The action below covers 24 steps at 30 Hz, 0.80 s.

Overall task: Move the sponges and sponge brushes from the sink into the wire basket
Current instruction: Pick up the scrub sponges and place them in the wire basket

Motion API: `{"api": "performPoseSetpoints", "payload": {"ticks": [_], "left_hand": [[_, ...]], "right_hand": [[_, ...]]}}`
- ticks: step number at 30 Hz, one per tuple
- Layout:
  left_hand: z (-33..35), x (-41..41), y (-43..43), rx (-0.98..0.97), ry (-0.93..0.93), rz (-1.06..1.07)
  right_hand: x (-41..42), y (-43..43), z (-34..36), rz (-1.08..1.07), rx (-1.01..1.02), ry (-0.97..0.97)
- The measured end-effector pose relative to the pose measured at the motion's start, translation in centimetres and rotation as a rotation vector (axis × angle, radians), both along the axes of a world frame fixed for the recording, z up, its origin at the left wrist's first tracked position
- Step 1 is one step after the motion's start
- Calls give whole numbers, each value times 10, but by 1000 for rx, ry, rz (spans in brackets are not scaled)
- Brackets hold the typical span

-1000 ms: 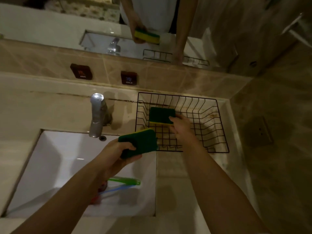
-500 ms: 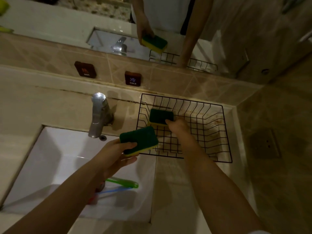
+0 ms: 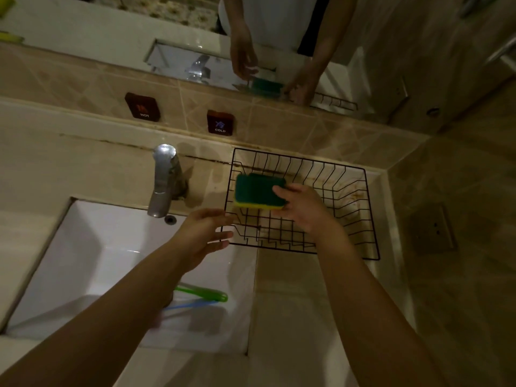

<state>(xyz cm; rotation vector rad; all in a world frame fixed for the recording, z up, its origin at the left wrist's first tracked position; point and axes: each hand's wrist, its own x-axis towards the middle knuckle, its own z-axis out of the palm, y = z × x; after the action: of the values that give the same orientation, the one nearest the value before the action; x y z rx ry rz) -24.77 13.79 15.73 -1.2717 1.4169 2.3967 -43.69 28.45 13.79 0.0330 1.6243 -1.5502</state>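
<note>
Fingers (image 3: 282, 191) of the right hand (image 3: 304, 208) pinched the green sponge (image 3: 258, 191) inside the wire basket (image 3: 363, 219), mid-frame; left hand (image 3: 203, 233) hung spread, empty; sponge looked soft, light; best held by its edges.

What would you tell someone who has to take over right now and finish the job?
Left hand: open and empty, beside the wire basket's near-left corner.
Right hand: inside the basket, fingers on a green and yellow sponge at its back left.
Done: that sponge is in the basket; whether another lies under it cannot be told.
Left: the green-handled brush and the blue-handled brush lie in the sink, partly hidden by the left arm. Move them to the basket.
</note>
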Motion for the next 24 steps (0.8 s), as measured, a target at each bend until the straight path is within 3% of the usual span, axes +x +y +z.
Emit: {"api": "performPoseSetpoints", "payload": {"ticks": [5, 11, 16, 24], "left_hand": [[-13, 11, 1, 16, -39, 21], [-22, 16, 11, 8, -58, -10], [-22, 23, 21, 23, -68, -36], [-16, 38, 25, 26, -63, -20]], "right_hand": [[-26, -6, -14, -214, 119, -3], [-36, -25, -39, -254, 317, 104], [-41, -30, -51, -127, 629, 368], [-41, -15, -48, -13, 507, 298]]}}
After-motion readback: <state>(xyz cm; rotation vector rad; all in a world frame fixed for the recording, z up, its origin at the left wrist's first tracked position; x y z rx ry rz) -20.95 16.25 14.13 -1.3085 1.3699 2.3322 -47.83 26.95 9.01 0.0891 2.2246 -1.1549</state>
